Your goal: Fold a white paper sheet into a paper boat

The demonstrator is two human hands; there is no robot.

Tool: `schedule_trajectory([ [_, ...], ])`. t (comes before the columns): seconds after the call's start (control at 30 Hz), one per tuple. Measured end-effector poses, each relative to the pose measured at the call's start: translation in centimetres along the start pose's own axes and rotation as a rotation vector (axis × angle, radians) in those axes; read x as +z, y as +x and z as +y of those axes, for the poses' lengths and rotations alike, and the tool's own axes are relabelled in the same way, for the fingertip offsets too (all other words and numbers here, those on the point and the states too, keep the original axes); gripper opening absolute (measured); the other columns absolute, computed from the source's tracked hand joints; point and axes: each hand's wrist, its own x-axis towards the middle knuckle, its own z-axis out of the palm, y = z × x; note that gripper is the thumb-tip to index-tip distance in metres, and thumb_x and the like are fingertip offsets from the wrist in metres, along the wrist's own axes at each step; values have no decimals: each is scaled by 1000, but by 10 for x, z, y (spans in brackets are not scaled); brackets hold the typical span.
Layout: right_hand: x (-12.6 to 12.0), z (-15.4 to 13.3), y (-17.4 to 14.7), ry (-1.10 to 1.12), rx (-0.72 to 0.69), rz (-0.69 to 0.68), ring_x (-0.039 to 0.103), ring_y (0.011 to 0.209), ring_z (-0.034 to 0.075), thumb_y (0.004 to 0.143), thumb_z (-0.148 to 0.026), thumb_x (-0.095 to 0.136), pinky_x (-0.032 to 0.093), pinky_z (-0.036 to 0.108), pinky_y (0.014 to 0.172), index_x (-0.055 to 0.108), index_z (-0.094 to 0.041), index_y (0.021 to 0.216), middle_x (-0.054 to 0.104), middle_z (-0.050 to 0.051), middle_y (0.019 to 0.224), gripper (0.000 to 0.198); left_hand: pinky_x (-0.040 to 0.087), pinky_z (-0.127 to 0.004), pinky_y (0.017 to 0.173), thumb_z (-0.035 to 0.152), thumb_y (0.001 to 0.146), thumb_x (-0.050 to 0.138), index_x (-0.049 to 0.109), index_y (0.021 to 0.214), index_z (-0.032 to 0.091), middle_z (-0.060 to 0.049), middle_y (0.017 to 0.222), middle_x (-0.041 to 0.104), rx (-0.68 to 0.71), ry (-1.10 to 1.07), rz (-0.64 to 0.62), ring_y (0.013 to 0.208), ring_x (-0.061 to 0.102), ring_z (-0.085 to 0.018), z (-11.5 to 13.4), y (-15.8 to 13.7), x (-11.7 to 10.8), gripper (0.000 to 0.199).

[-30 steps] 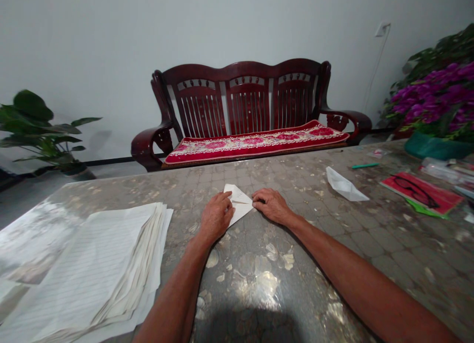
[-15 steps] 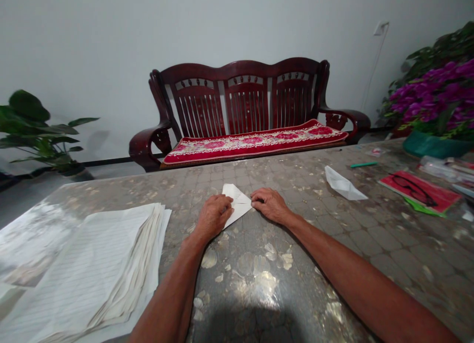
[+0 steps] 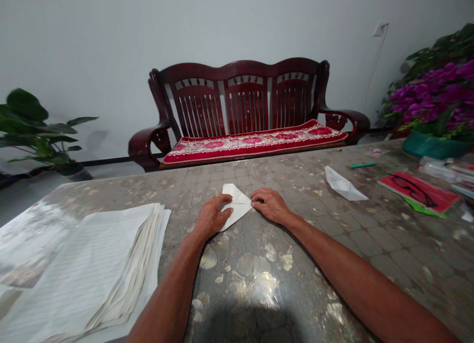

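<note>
A piece of white paper [image 3: 237, 207], folded to a point on its right side, lies on the patterned table between my hands. My left hand [image 3: 214, 213] rests at the paper's left part, thumb and forefinger spread apart over it. Its other fingers partly cover the paper's left edge. At the pointed right corner, my right hand [image 3: 269, 204] has its thumb and fingers pinched together on the paper. A folded white paper boat [image 3: 343, 184] sits further right on the table.
At the left lies a stack of lined paper [image 3: 92, 254]. On the right are a green pen [image 3: 363, 165], a red booklet [image 3: 440, 197] with dark glasses [image 3: 414, 189] on it, and purple flowers [image 3: 437, 94] in a teal pot. A wooden bench [image 3: 246, 103] stands behind the table.
My left hand has slid slightly left, and its thumb and forefinger have spread, uncovering more of the paper. My right hand stays at the pointed corner.
</note>
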Motion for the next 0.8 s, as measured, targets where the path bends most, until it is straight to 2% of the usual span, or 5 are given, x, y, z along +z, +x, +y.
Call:
schedule_trajectory([
  [0.1,1,1,0,-1,-8,0,65,99,19,85,-17,69,43,35,92,76,-24,85,76,2,105,10,50,-37,94,22,81,61,62,130,22,-6,118,73,15,-30,-6,104,66,-23,-1,1,-1,49],
  [0.33,1,0,0,-3,-6,4,65,98,19,85,-17,69,44,34,91,76,-24,85,76,2,105,9,49,-38,99,26,82,65,66,126,20,-6,115,75,-40,-55,-2,108,66,-24,4,3,-3,45],
  [0.5,1,1,0,-12,-3,0,65,99,19,86,-17,69,44,34,91,76,-24,84,76,2,106,9,51,-37,95,33,80,69,72,116,20,-8,115,74,-43,-19,-14,104,67,-25,4,3,-3,38],
  [0.63,1,1,-1,-17,1,6,65,100,19,87,-18,69,43,34,92,76,-24,84,76,1,106,10,48,-37,99,31,80,66,76,102,22,-6,109,75,42,-12,-2,108,65,-25,-2,4,1,26],
  [0.8,0,-1,-1,-9,8,8,65,100,20,87,-18,69,43,35,92,76,-24,84,76,1,107,10,48,-36,99,34,82,66,76,100,22,-5,108,76,45,7,3,109,65,-25,-1,5,2,24],
])
